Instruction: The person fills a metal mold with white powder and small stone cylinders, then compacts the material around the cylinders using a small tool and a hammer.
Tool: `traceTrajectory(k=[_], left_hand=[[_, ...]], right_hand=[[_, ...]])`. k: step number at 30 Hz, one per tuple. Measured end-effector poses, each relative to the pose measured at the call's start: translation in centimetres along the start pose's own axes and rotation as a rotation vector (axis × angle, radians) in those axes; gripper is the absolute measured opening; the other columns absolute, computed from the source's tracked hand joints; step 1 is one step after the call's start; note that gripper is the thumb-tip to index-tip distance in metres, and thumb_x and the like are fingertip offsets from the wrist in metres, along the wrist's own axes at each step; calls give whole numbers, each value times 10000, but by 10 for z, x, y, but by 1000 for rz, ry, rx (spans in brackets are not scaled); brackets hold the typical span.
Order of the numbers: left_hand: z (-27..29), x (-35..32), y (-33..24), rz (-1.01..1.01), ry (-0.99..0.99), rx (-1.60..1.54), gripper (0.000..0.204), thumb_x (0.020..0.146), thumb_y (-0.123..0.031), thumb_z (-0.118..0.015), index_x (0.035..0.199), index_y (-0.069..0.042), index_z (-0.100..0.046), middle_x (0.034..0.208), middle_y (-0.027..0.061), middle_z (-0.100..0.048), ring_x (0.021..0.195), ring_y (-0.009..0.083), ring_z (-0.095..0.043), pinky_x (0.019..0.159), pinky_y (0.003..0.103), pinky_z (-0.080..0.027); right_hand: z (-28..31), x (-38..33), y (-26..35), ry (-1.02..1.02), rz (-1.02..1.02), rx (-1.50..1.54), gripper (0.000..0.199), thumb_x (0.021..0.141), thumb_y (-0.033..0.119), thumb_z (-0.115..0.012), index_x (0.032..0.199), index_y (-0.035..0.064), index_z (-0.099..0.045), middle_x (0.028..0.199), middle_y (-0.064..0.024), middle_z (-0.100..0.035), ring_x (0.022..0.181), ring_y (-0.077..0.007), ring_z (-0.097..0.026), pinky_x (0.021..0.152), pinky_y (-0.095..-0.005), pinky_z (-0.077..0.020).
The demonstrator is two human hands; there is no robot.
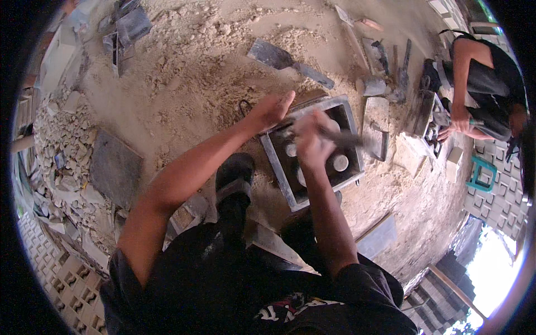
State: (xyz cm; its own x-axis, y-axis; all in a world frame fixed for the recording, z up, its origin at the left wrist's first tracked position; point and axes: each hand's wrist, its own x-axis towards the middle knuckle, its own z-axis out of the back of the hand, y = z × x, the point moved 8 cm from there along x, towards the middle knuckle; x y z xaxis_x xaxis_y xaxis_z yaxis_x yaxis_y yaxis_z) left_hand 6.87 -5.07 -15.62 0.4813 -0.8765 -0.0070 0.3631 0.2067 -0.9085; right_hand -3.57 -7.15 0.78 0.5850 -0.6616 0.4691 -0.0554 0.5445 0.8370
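Observation:
A rectangular metal mould (277, 170) stands on the sandy ground before me, slightly turned, with several pale round plugs (340, 162) inside. At its far left corner is my left hand (272, 111), closed, with the thumb end raised; whatever lies inside the grip is hidden. Over the mould's middle, my right hand (314, 137) is smeared by motion. It grips a dark, blurred hand tool (347, 139) that points to the right, its kind unclear. A small wire loop (244, 106) sticks out beside my left wrist.
At the right, a crouching co-worker (480, 84) handles another mould (427, 120). Metal plates (270, 53) and a metal cylinder (373, 86) lie beyond my mould. Rubble (67, 167) and a dark slab (116, 166) are at the left. A teal stool (482, 174) stands far right.

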Motion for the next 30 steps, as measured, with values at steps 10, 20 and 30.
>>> traceTrajectory(k=[10, 20, 30], left_hand=[[-6, -4, -26, -98, 169, 118, 585, 952, -470, -317, 748, 10, -582, 630, 242, -559, 664, 421, -571, 652, 502, -419], [-19, -4, -2, 43, 253, 176, 210, 893, -204, -509, 944, -19, -595, 829, 212, -617, 738, 374, -608, 662, 480, -474], [0, -3, -18, 32, 101, 129, 388, 926, -314, -416, 804, 7, -594, 698, 242, -590, 669, 433, -574, 653, 518, -428]], right_hand=[[38, -7, -71, -353, -673, 372, 212, 961, 214, -509, 789, 92, -507, 601, 40, -439, 514, -54, -386, 446, -215, -289], [55, 26, -50, -318, -292, 510, 419, 961, 257, -517, 581, 118, -409, 512, 41, -403, 448, -57, -345, 415, -243, -242], [76, 33, -65, -344, -297, 372, 423, 978, 284, -469, 601, 99, -411, 484, 52, -322, 408, -58, -270, 385, -246, -210]])
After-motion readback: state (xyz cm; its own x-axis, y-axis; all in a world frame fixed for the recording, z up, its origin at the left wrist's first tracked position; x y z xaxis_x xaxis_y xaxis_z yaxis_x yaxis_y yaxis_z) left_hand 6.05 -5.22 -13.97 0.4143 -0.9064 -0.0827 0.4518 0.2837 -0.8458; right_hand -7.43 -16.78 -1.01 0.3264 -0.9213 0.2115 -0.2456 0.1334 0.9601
